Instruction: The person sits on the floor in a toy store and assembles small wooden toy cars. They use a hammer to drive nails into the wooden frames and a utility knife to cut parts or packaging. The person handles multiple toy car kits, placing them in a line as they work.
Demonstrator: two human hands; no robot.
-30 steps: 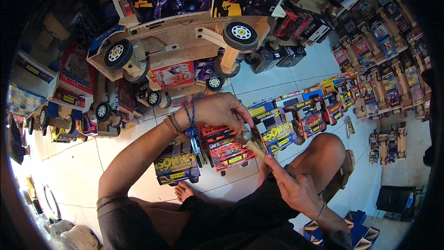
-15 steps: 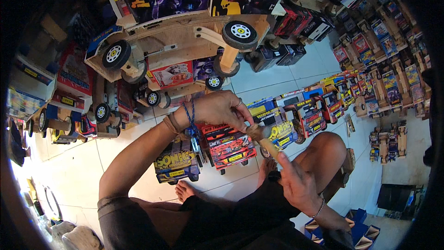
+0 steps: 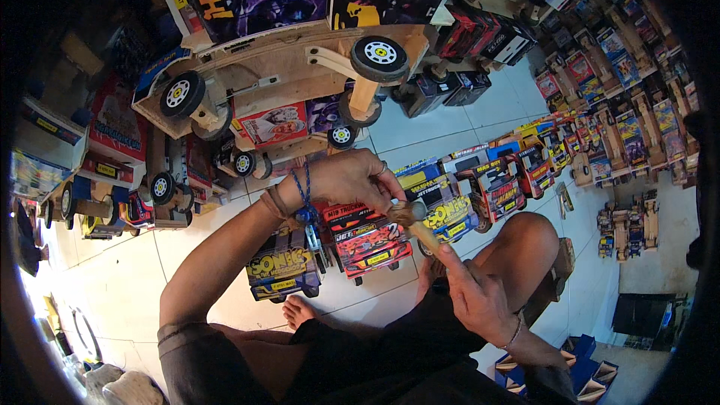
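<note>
My right hand (image 3: 480, 301) grips a hammer (image 3: 427, 238) by its pale wooden handle, with thumb or finger laid along it. The hammer's head lies against the fingertips of my left hand (image 3: 352, 180), which are pinched together; whatever they hold is hidden. Beneath my left wrist stand a red toy truck (image 3: 369, 244) and a blue-and-yellow toy truck (image 3: 281, 268) on the tiles. Beyond my left hand, a large wooden toy truck (image 3: 281, 67) shows its bare underside and black wheels with white hubs.
A row of painted toy trucks (image 3: 499, 187) runs off to the right. Many more stand stacked on the far right (image 3: 630, 127) and at left (image 3: 112, 127). Blue folded pieces (image 3: 585, 349) lie by my right forearm. My bare foot (image 3: 300, 311) rests on the tiled floor.
My right hand and the hammer have shifted slightly, and the black part below my right hand's grip no longer stands out. My left hand stays pinched. The whole view has moved a little.
</note>
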